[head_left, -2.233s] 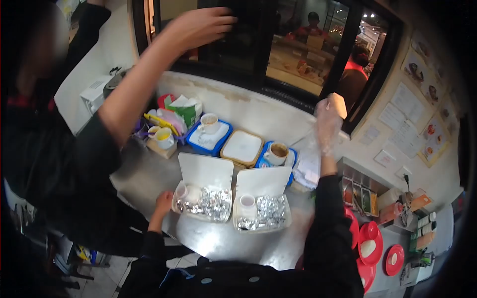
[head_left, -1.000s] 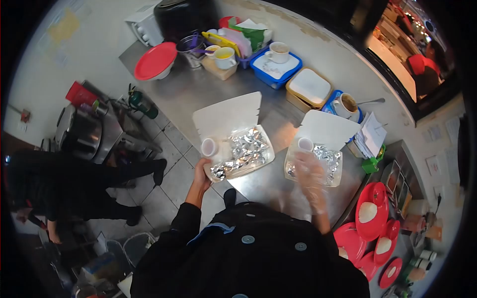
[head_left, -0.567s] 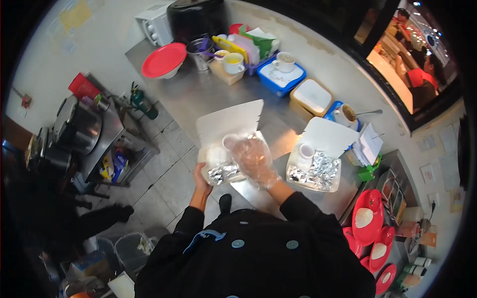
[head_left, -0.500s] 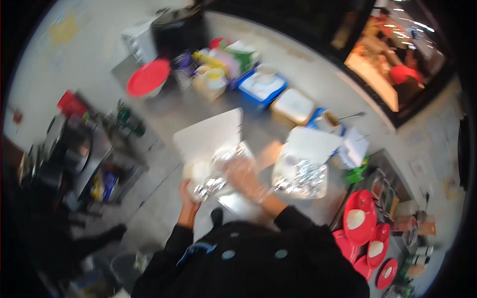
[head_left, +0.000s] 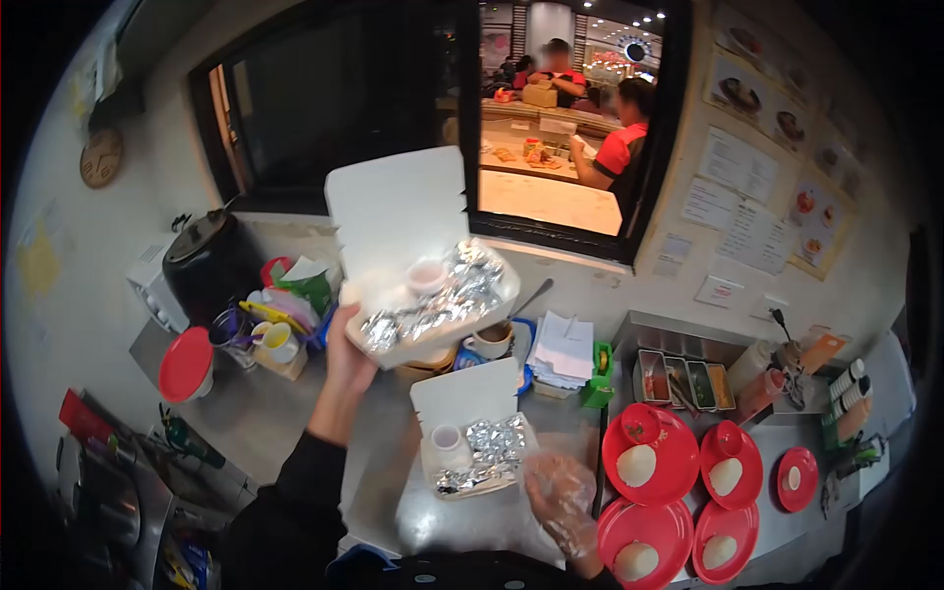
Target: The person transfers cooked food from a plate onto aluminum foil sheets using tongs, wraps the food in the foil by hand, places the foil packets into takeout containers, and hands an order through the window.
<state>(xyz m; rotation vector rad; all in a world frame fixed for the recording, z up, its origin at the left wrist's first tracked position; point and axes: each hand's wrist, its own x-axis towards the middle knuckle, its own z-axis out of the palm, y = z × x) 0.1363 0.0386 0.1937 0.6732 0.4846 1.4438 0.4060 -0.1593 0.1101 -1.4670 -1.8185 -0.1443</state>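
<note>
My left hand [head_left: 346, 356] grips the lower left side of an open white takeout box [head_left: 396, 212], lifted above the counter in front of the window. Foil-wrapped food [head_left: 433, 313] and a small sauce cup [head_left: 427, 276] sit inside it, and its lid stands up. Below, a second open takeout box [head_left: 465, 395] rests on the steel counter with foil packets [head_left: 496, 439] and a lidded cup [head_left: 446, 439]. My right hand [head_left: 562, 500], in a clear plastic glove, is beside this box's right edge, fingers loosely bent and holding nothing visible. Whether it touches the box, I cannot tell.
Red plates [head_left: 672, 433] with rice mounds stand on the right, below metal topping trays [head_left: 680, 380]. Behind the boxes are a mug [head_left: 489, 339] and a paper stack [head_left: 560, 351]. A red-lidded bowl [head_left: 186, 364] is at left. People [head_left: 629, 138] are beyond the window [head_left: 551, 216].
My left hand has raised one takeout box up and forward toward the window. My right hand has come out of that box and moved right, beside the other. The view has tilted up.
</note>
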